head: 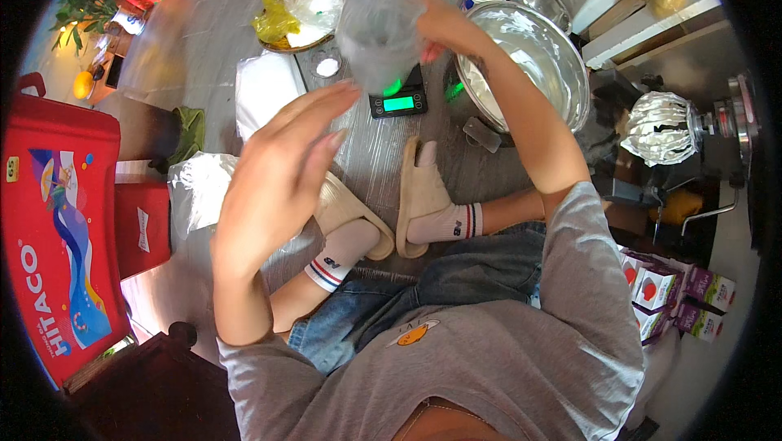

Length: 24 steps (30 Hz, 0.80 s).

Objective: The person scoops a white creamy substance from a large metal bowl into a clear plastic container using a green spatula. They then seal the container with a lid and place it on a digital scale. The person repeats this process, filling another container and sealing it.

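My right hand (445, 24) holds a clear plastic container (382, 29) by its right side, above a black digital scale (398, 103) with a lit green display. The container is blurred, so its contents cannot be told. My left hand (287, 166) is raised to the lower left of it, blurred, with fingers stretched apart and nothing in them. Right of the scale stands a large steel bowl (519, 68) smeared with white cream. A small round white item (328, 67) lies left of the scale, beside a stack of white sheets (266, 93).
A round tray (297, 47) bears plastic bags. A cream-filled plastic bag (204, 190) lies at the left. Red coolers (61, 221) stand at the far left. A mixer's cream-coated whisk (663, 128) is at the right, above several small cartons (657, 288). My slippered feet rest on the floor.
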Each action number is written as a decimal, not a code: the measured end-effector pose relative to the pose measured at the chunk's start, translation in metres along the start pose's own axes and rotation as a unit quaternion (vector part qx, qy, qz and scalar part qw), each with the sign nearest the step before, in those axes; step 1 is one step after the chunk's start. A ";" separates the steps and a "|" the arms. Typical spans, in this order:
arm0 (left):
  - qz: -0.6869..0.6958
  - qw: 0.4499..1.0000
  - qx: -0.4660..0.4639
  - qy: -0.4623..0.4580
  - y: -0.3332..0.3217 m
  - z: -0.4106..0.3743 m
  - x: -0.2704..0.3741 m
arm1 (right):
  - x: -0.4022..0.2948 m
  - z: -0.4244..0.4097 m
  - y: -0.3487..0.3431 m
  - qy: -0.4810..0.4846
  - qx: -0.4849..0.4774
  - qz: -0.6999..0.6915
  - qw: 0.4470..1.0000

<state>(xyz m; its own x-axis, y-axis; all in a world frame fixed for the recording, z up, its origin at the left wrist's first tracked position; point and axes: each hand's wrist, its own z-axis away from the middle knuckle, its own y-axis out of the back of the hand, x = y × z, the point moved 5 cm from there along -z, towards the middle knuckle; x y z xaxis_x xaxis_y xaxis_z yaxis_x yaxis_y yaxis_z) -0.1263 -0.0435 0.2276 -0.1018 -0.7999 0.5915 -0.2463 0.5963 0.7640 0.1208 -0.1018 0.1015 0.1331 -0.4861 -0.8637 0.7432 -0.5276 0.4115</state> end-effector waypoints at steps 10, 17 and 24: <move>0.158 0.982 -0.008 0.104 -0.015 0.074 -0.039 | 0.032 -0.059 -0.002 -0.066 0.028 -0.103 0.992; 0.239 0.970 -0.039 0.028 -0.042 0.059 -0.062 | -0.012 -0.014 0.023 -0.069 0.128 0.062 0.987; 0.451 0.886 -0.037 0.097 -0.091 0.017 -0.073 | 0.016 0.102 0.092 -0.227 0.070 0.371 0.898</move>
<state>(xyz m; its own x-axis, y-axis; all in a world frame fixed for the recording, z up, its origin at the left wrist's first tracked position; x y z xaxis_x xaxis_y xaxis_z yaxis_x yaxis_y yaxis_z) -0.1126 -0.0401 0.1108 -0.0556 0.0275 0.9981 -0.0835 0.9960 -0.0321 0.1247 -0.2293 0.1550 0.2520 -0.9572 -0.1422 0.4667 -0.0085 0.8844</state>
